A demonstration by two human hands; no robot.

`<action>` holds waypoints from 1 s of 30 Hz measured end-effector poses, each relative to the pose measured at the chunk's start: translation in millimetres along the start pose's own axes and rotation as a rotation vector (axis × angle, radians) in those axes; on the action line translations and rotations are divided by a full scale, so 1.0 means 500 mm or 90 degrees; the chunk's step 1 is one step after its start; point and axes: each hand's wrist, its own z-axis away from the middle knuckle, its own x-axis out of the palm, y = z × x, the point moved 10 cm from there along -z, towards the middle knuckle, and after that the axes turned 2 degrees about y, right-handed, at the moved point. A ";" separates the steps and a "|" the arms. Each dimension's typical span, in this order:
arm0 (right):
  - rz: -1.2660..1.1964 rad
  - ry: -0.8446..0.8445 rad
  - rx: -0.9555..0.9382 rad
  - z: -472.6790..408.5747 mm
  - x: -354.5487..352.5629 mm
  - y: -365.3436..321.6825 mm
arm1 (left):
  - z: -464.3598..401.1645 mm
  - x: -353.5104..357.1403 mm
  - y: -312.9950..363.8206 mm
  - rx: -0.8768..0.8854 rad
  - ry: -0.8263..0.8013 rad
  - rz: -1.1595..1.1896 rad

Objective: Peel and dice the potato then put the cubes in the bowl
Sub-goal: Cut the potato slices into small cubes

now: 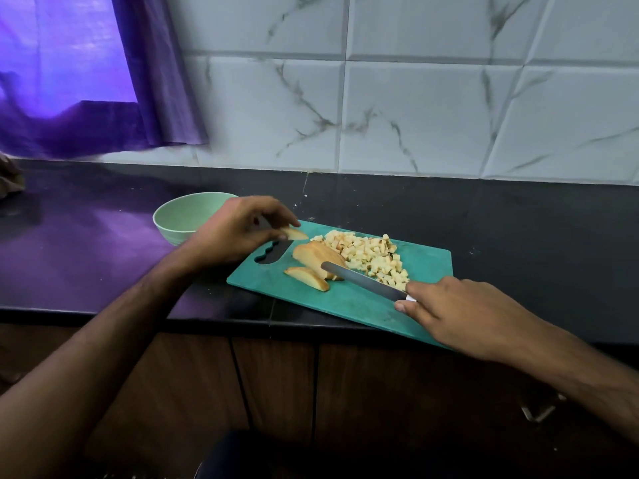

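- Left hand [238, 233]: raised over the far left corner of the cutting board [345, 305], fingers curled, pinching a thin potato slice [294, 233] between thumb and fingertips; slice held clear of the board surface, above the handle cutout [273, 255].
- Right hand [460, 312]: closed around the handle of the knife [363, 281], forefinger laid along the top, thumb at the side; handle itself almost wholly hidden, only a small white part visible.
- Knife blade: pointing away and to the left, low over the board, tip against the larger potato piece [316, 254]; contact with the board not determinable.
- Larger potato piece: lying mid-board, just left of the diced heap.
- Smaller potato wedge [306, 278]: lying on the board on the near side of the larger piece, close beside it.
- Potato cubes [366, 259]: loose heap on the far right half of the board, reaching to the blade near the right hand.
- Bowl [179, 219]: pale green, on the black counter [86, 254] left of the board, partly hidden behind the left hand; no contents seen in the visible part.
- Cutting board: teal, set at an angle, near corner overhanging the counter edge.
- Background: marbled wall tiles [415, 108], purple curtain [103, 81] at upper left, wooden cabinet fronts [276, 392] below the counter.
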 end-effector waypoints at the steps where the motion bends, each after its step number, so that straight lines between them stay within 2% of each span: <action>1: -0.005 -0.003 -0.002 0.000 0.005 -0.002 | -0.014 0.002 0.011 0.001 0.032 0.003; 4: -0.017 0.003 -0.009 -0.004 0.012 -0.009 | -0.067 0.053 0.052 0.021 0.027 0.013; 7: -0.025 0.018 -0.015 -0.012 0.012 -0.015 | -0.108 0.134 0.081 0.050 -0.089 0.022; 11: -0.033 0.010 -0.022 -0.020 0.021 -0.020 | -0.119 0.194 0.101 0.112 -0.185 -0.091; 14: -0.039 0.014 -0.020 -0.024 0.023 -0.017 | -0.108 0.173 0.078 0.110 -0.157 -0.124; 19: -0.050 0.024 -0.020 -0.025 0.017 -0.015 | -0.035 0.074 0.024 0.085 -0.038 -0.109; 24: -0.048 0.028 -0.013 -0.040 0.008 -0.024 | 0.049 0.075 0.035 0.135 -0.099 -0.113; 30: -0.047 0.033 -0.017 -0.059 0.000 -0.044 | 0.056 0.101 0.047 0.185 -0.071 -0.191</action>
